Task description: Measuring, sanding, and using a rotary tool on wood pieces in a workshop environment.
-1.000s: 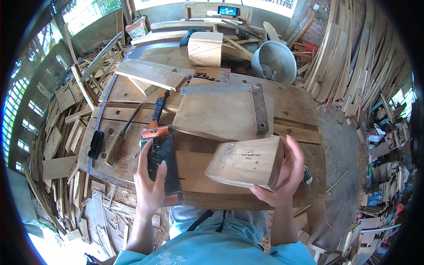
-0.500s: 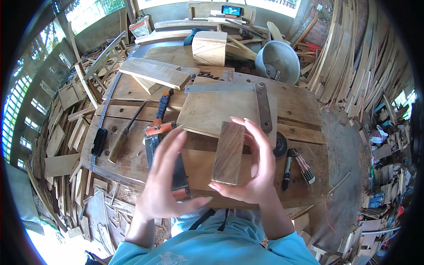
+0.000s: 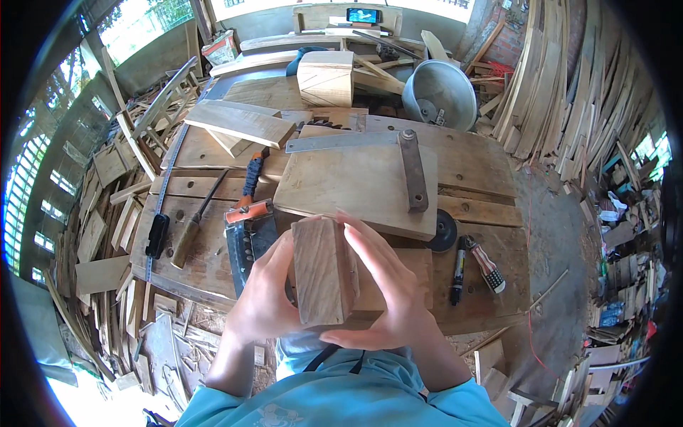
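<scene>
I hold a brown wooden block (image 3: 319, 272) above the front of the workbench, its narrow grained face upward. My left hand (image 3: 267, 292) is closed on its left side; my right hand (image 3: 388, 299) grips the right side, thumb by the near end and fingertips near the far end. Partly behind my left hand lies a dark metal tool (image 3: 240, 249) with orange parts. Just beyond the block is a pale board (image 3: 338, 185) with a metal bar square (image 3: 413, 171) on it. A black disc (image 3: 442, 231) sits right of the block.
A chisel (image 3: 186, 242) and ruler (image 3: 162, 196) lie left; a marker (image 3: 457, 274) and another tool (image 3: 489, 267) right. Boards (image 3: 238, 121), a larger block (image 3: 324, 78), a metal bowl (image 3: 439, 96) and a phone (image 3: 363, 16) are behind. Wood piles (image 3: 541, 78) surround the bench (image 3: 473, 156).
My left hand has left the dark-and-orange tool and closed on the block. The block has been turned narrow face up and moved leftward and toward me in my right hand.
</scene>
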Demonstrator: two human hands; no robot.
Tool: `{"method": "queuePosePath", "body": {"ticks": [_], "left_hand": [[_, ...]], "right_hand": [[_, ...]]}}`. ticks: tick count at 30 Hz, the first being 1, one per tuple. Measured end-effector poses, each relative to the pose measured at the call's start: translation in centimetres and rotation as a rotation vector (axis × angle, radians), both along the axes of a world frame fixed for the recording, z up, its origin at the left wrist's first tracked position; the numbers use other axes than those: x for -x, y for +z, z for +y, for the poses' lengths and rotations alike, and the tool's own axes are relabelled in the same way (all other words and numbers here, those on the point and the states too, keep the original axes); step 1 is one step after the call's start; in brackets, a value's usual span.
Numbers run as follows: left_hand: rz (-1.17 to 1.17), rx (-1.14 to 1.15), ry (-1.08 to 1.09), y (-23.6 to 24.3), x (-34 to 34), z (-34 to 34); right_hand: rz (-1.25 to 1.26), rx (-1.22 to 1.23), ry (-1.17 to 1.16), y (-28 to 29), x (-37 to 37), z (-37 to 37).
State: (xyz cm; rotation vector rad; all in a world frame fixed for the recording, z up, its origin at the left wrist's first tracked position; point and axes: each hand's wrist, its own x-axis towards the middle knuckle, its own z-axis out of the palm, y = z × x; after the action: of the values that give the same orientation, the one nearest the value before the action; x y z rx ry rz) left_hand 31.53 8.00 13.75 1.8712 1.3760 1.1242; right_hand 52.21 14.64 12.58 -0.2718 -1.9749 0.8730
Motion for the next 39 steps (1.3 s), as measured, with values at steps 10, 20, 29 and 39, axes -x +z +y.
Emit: {"method": "queuePosePath", "body": {"ticks": [10, 20, 29, 39], "left_hand": [[-0.088, 0.073, 0.151, -1.8, 0.8, -0.4], [-0.477, 0.157, 0.155, -0.3, 0.3, -0.3], [-0.458, 0.079, 0.021, -0.6, -0.7, -0.1], [-0.484, 0.067, -0.061, -0.3, -1.7, 0.0]], "right_hand": [[-0.109, 0.024, -0.117, -3.2, 1.1, -1.9], [-0.099, -0.117, -0.198, -3.0, 0.8, -0.5], [-0.110, -0.217, -0.323, -0.7, -0.7, 0.7], [-0.201, -0.148, -0.214, -0.2, -1.3, 0.8]]}}
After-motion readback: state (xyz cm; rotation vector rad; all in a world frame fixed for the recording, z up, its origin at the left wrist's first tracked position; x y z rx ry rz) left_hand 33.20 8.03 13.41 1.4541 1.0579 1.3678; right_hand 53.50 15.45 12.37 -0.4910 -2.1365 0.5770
